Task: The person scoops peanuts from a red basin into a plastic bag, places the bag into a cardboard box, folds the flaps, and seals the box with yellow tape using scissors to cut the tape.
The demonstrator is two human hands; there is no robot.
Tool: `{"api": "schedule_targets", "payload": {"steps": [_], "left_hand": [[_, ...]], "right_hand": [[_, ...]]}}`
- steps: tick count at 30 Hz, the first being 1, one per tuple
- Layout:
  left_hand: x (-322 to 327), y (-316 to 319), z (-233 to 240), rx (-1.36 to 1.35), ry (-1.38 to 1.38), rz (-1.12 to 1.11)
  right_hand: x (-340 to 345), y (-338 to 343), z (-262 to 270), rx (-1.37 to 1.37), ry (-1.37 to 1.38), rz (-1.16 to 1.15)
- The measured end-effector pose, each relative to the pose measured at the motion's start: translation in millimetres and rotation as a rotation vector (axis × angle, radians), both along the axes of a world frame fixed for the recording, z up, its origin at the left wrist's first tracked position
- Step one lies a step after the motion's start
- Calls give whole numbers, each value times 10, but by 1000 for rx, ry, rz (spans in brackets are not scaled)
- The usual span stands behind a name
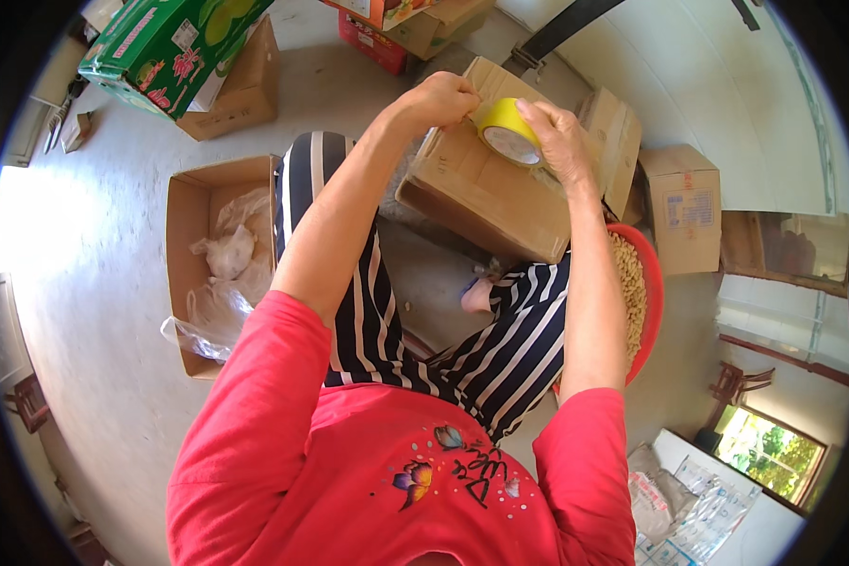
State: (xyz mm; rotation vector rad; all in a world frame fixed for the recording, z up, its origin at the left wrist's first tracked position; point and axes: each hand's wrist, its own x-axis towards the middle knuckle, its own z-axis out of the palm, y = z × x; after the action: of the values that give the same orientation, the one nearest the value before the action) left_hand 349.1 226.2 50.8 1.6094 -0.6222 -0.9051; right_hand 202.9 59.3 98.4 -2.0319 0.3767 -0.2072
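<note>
A closed cardboard box [488,184] lies before me, tilted in view, near my knees. My right hand [555,134] grips a roll of yellow packing tape [511,131] above the top of the box. Just left of the roll, my left hand [444,97] is closed with its fingertips pinched together at the box's far left edge. Whether it holds the loose end of the tape is too small to tell. Clear tape seems to run along the top of the box, partly hidden by my right hand and the roll.
An open cardboard box [184,247] with clear plastic bags stands by my left leg. A red basin [652,304] of pale nuts or beans sits at my right. More cartons [679,240] stand at right; a green fruit box [177,56] rests on a brown carton [244,99] at upper left.
</note>
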Motion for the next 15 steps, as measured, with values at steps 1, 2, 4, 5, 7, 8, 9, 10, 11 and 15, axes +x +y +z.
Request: {"api": "schedule_targets", "payload": {"steps": [1, 2, 4, 5, 7, 8, 9, 10, 11, 15], "left_hand": [[9, -5, 10, 1, 41, -12], [-1, -18, 16, 32, 17, 19], [-37, -52, 22, 87, -28, 82], [-44, -59, 25, 82, -87, 79], [-54, -61, -5, 70, -201, 78], [-62, -66, -20, 65, -243, 90], [-63, -67, -37, 60, -286, 104], [-59, -67, -53, 56, -329, 118], [-56, -64, -70, 73, -365, 115], [-77, -59, -99, 79, -492, 132]], "right_hand": [[13, 22, 7, 6, -7, 7], [23, 38, 14, 13, -14, 14], [30, 39, 30, -14, -1, 17], [33, 32, 30, -27, 6, 19], [50, 3, -6, -4, -4, 22], [54, -10, -22, 7, -9, 25], [60, -9, -19, -3, -10, 24], [64, -9, -13, -14, -11, 23], [66, -7, -9, -25, -12, 23], [2, -4, -38, 36, -91, -36]]}}
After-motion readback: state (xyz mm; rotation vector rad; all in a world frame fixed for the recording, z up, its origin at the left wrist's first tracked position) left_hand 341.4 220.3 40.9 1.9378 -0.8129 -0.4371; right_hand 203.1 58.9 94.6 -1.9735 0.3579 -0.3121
